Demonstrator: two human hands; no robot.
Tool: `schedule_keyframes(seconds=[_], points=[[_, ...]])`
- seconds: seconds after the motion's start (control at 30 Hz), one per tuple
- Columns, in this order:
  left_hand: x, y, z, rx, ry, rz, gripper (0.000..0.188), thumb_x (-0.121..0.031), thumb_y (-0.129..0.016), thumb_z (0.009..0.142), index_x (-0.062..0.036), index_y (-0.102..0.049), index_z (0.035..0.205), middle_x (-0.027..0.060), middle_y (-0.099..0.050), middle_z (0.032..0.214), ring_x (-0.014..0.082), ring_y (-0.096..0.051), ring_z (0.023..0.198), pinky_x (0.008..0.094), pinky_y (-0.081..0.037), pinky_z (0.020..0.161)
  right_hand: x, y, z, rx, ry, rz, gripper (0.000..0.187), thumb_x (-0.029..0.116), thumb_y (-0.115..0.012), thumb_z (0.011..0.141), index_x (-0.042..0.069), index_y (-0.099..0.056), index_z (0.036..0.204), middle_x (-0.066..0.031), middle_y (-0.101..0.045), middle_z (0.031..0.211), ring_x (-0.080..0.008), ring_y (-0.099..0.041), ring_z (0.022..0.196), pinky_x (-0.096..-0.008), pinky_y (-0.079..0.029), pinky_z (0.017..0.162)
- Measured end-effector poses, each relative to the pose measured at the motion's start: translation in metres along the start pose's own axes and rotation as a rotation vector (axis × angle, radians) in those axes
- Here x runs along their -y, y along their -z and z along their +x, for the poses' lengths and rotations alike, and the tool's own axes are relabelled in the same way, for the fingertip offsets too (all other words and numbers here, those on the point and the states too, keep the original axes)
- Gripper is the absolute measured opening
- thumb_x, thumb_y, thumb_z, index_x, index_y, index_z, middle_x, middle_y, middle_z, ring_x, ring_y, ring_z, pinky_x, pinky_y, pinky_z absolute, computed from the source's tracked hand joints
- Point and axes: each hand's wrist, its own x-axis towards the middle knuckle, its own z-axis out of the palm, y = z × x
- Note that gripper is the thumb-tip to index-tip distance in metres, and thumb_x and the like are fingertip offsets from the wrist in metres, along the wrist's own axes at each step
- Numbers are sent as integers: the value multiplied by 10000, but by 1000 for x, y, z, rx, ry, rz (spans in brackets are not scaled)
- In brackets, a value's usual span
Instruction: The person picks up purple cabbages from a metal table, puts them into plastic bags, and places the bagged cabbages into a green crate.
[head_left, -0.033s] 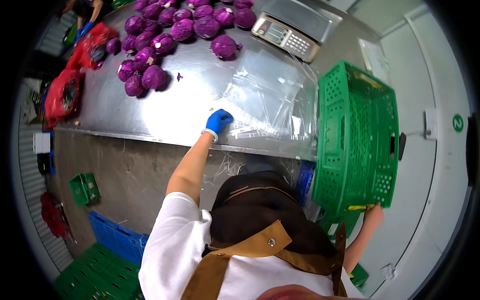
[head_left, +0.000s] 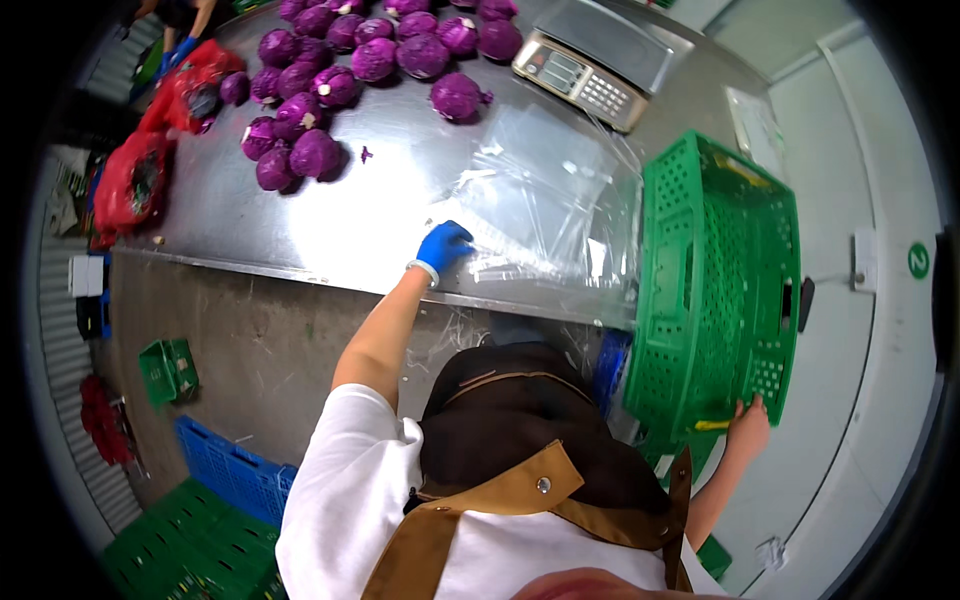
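My left hand (head_left: pixel 444 248), in a blue glove, rests near the front edge of the steel table (head_left: pixel 380 220). Its fingers are stretched out and a little apart, touching or just beside a spread of clear plastic bags (head_left: pixel 545 190). Far to the right, my bare right hand (head_left: pixel 748 430) grips the near end rim of a green plastic crate (head_left: pixel 668 290). Its fingertips hook over the rim beside a yellow handle piece (head_left: pixel 712 425). Nothing can be seen inside the crate, which sits tilted on another green crate (head_left: pixel 690 450).
Many purple cabbages (head_left: pixel 422 56) lie at the table's far side, near a digital scale (head_left: pixel 590 75). Red net sacks (head_left: pixel 135 185) stand at the left end, with a co-worker's blue-gloved hand (head_left: pixel 182 50) behind. A blue crate (head_left: pixel 232 470) and green crates (head_left: pixel 190 540) are on the floor.
The fingers of my left hand have opened slightly from a more curled pose. My right fingers reach a little further over the crate's rim. The whole view has shifted slightly.
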Motion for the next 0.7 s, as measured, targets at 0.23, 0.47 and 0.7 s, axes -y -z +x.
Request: schedule_keyframes(seconds=[0.23, 0.47, 0.7], points=[[0, 23, 15, 82, 367, -221, 125, -148, -743, 797, -47, -717, 866, 121, -679, 912, 232, -658, 794, 329, -518, 764, 330, 53, 15, 102, 1115, 522, 252, 78, -577, 796, 66, -659, 1035, -149, -657, 1016, -325, -613, 985, -416, -498, 881], [-70, 93, 37, -78, 184, -128, 108, -116, -599, 907, -46, -604, 989, 155, -661, 879, 333, -649, 802, 384, -509, 701, 507, -47, -3, 238, 1458, 433, 224, 117, -632, 825, 46, -674, 1033, -136, -666, 1051, -308, -622, 1005, -427, -491, 892], [-13, 97, 13, 65, 85, -4, 154, -105, -541, 878, -73, -624, 1003, 185, -646, 994, 390, -627, 902, 438, -508, 753, 562, 56, -18, 746, 1316, 886, 315, 173, -700, 818, 38, -659, 1099, -157, -670, 1044, -330, -640, 971, -420, -508, 835]])
